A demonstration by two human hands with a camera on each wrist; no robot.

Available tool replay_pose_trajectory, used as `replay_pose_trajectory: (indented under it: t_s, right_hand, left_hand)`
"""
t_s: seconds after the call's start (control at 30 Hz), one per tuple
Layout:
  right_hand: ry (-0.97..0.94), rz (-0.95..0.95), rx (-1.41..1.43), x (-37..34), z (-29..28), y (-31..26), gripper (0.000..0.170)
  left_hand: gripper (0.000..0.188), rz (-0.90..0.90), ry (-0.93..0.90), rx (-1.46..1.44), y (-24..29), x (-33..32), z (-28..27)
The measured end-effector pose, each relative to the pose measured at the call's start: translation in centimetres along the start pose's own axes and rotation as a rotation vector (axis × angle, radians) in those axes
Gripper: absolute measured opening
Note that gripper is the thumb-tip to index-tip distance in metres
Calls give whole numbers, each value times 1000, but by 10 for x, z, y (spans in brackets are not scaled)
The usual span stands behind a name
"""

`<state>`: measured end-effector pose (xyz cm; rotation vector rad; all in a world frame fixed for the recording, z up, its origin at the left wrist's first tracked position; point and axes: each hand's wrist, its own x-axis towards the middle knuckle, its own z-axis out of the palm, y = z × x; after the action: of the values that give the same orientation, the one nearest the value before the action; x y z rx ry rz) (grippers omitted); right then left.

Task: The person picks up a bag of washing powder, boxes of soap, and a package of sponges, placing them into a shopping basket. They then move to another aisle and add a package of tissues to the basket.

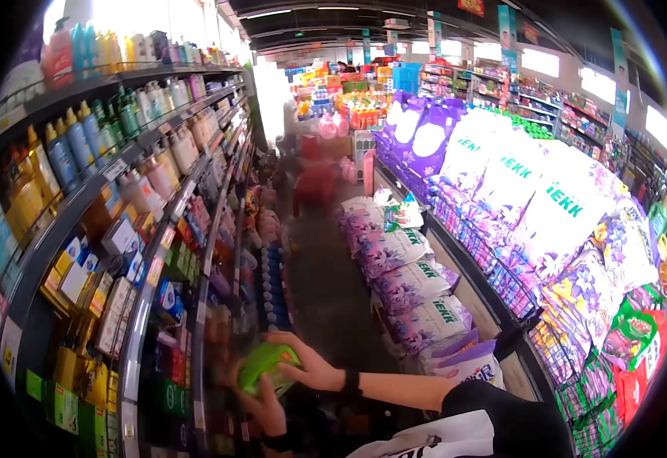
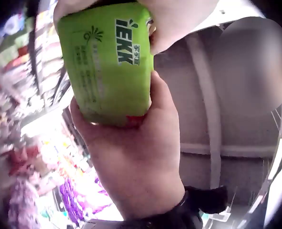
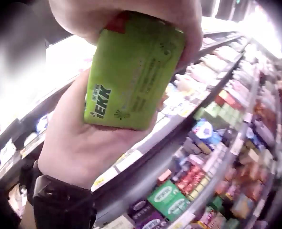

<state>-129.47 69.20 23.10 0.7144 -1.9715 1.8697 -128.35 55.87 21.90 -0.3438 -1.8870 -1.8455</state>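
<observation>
A green packet [image 1: 266, 365] with "IEKK" lettering is held between both hands, low in the head view in front of the left shelves. The left hand [image 1: 267, 412] grips it from below, its thumb along one side. From the other end the right hand [image 1: 314, 366] holds it, fingers across the top. In the left wrist view the packet [image 2: 107, 67] rests in the left hand [image 2: 136, 148], the other hand at its top. The right wrist view shows the packet [image 3: 136, 71] gripped by the right hand [image 3: 79, 138], with the left hand over its upper end.
Shelves [image 1: 138, 366] of bottles and boxes run along the left. White and purple IEKK bags [image 1: 432, 320] stand on the floor right of the aisle [image 1: 322, 282], beside a long display of larger bags [image 1: 558, 206]. A red stool [image 1: 314, 191] stands farther down the aisle.
</observation>
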Motion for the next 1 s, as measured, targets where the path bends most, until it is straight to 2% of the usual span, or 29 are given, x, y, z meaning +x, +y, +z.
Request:
replay_pose_trajectory:
  t_s: [0.07, 0.1, 0.13, 0.2, 0.27, 0.33, 0.4, 0.43, 0.47, 0.5, 0.53, 0.57, 0.6, 0.63, 0.67, 0.73, 0.77, 0.8, 0.83, 0.87, 0.9, 0.93, 0.97, 1.0]
  right_hand:
    - [98, 267, -9, -36, -24, 21, 45]
    - [110, 272, -7, -56, -36, 33, 45]
    - [160, 371, -68, -77, -48, 46, 45]
    - [241, 555, -161, -124, -67, 75, 45]
    - [270, 671, -183, -184, -77, 109, 45]
    - [319, 1006, -116, -247, -81, 142, 49]
    - [368, 1164, -96, -312, -76, 158, 53]
    - [296, 1180, -218, -339, -76, 157, 47]
    - [267, 1337, -89, -380, -73, 174, 49]
    - [284, 1387, -101, -400, -68, 171, 50]
    - [260, 1500, -64, -418, -69, 167, 53]
    - [297, 1569, -29, -436, -64, 173, 56]
    - [303, 1607, -8, -451, -61, 176, 58]
    - [252, 1634, -29, -470, -58, 184, 59]
    - [319, 1711, 26, -461, -57, 178, 58]
    - [234, 1743, -13, -506, -50, 215, 61]
    - [319, 1765, 91, -506, -47, 222, 61]
    - [409, 1772, 192, -500, -46, 235, 61]
    - [339, 1651, 140, -538, -39, 272, 60]
    - [272, 1524, 92, -578, -31, 308, 59]
    - [191, 1582, 3, -522, -38, 293, 56]
    - [104, 1637, -83, -455, -46, 274, 54]
    - [97, 1535, -36, -462, -42, 299, 53]
    - [92, 1429, 10, -472, -37, 320, 53]
  left_hand:
    - [39, -160, -97, -24, -28, -21, 30]
    - [40, -229, -156, -38, -53, -36, 41]
    - [42, -300, -213, -52, -78, -51, 52]
    - [40, -629, -312, -56, -102, -86, 73]
    - [42, -766, -444, 91, -124, -128, 85]
    - [45, -1115, -384, -1, -169, -185, 92]
    - [50, -1158, -391, -45, -241, -263, 88]
    - [51, -1203, -361, -63, -253, -307, 77]
    - [53, -1414, -406, -136, -223, -311, 75]
    - [51, -1598, -401, -136, -215, -325, 73]
    - [42, -1659, -349, 38, -214, -343, 72]
    - [35, -1651, -358, -103, -228, -373, 63]
    - [31, -1646, -240, -52, -234, -398, 62]
    - [34, -1692, -228, 21, -237, -411, 60]
    - [34, -1735, -203, 41, -243, -427, 54]
    - [38, -1684, -249, 228, -272, -461, 44]
    - [38, -1715, -231, 242, -292, -483, 37]
    - [42, -1588, -296, 304, -319, -500, 30]
    - [45, -1462, -361, 364, -336, -507, 26]
    - [48, -1556, -290, 360, -307, -446, 48]
    - [47, -1592, -232, 252, -320, -440, 45]
    - [39, -1618, -143, 326, -296, -389, 62]
    - [55, -1659, -161, 86, -306, -377, 54]
    - [52, -1603, -98, 112, -308, -362, 53]
